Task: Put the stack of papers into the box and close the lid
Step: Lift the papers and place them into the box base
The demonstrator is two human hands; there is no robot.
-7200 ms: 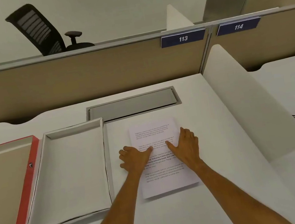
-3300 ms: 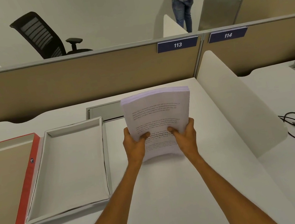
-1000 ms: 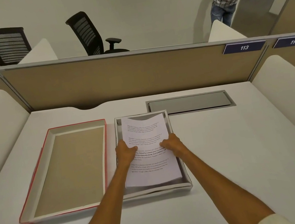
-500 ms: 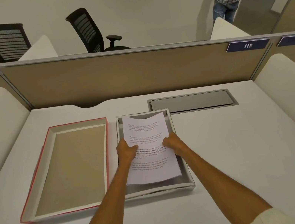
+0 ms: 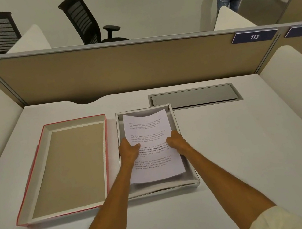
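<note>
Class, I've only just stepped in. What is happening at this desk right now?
A person is holding a stack of papers with both hands, left hand and right hand gripping its side edges, over the open white box. The stack is not yet settled flat inside. The red-edged lid lies upside down beside the box, so closing is not yet done.

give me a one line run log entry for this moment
phase: lowering papers | left hand: gripping stack of papers | right hand: gripping stack | box: open | lid: beside box
</note>
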